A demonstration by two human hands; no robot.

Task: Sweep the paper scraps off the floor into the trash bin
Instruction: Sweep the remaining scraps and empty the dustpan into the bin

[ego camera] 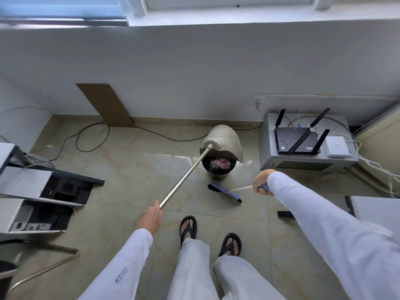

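Left hand (150, 219) grips the near end of a steel pole (184, 176), fingers curled round it. Pole runs up & away to the dustpan (220, 139), which is tipped over the bin (216, 176), grey back toward cam, mouth down over the bin's opening. Bin stands on the tile floor (129, 169) nr the far wall. Pink & white scraps (219, 164) lie inside it, seen under the pan's edge.

Right hand (263, 182) is a fist round the blue grip of the broom (225, 192). Its pale shaft slopes down-left to the blue/black head, which rests on the floor just in front of the bin; can't tell if they touch. Feet in black sandals (188, 227) stand behind the broom head.

Right of bin: grey cabinet (303, 163) w/ a black router (296, 141) on top. Left: open PC cases (43, 191). Cardboard (106, 105) leans on the wall, black cable (91, 137) loops on the floor beside it.
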